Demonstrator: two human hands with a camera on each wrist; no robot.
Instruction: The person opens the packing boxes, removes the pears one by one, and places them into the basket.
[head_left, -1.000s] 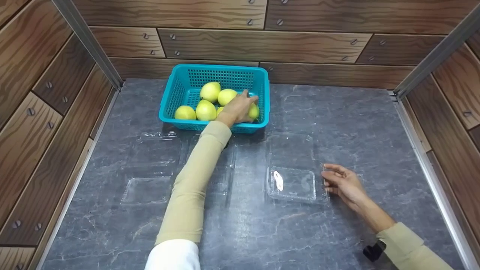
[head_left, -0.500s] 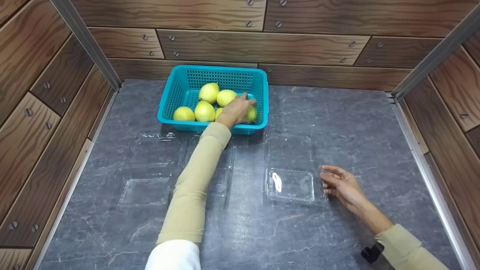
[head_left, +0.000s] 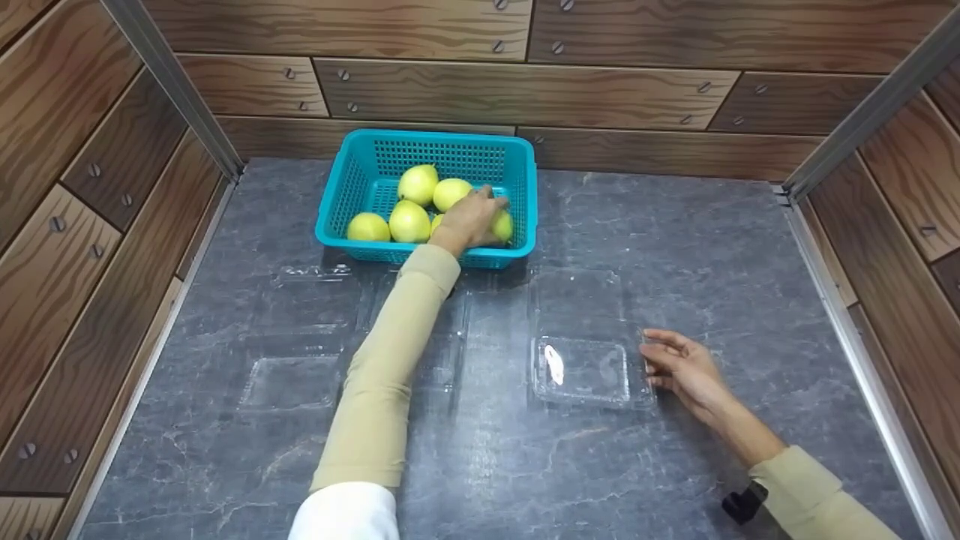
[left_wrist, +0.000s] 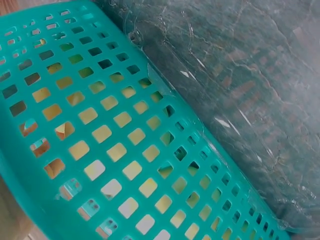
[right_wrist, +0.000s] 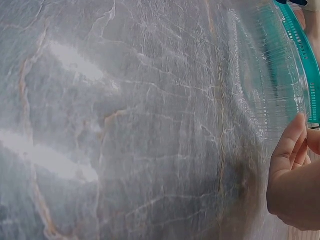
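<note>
My left hand (head_left: pixel 469 217) reaches into a teal plastic basket (head_left: pixel 341 180) and holds a yellow-green fruit (head_left: pixel 502 225) at its right end, with the fingers partly covering it. Several more such fruits (head_left: pixel 410 222) lie in the basket to the left of the hand. In the left wrist view the perforated basket wall (left_wrist: pixel 105 117) hides the grip. My right hand (head_left: pixel 690 375) pinches the right edge of a clear plastic clamshell container (head_left: pixel 581 371), which lies open on the table. Thumb and fingers (right_wrist: pixel 290 142) meet at that edge in the right wrist view.
More clear open containers (head_left: pixel 296 375) lie at the left of the grey marbled table (head_left: pixel 480 480), one partly under my left forearm. Wood-patterned walls (head_left: pixel 525 90) enclose the back and sides, and the basket stands near the back wall.
Almost nothing differs. My left hand stays at the fruit, shifting very slightly, and my right hand keeps its place at the container's edge.
</note>
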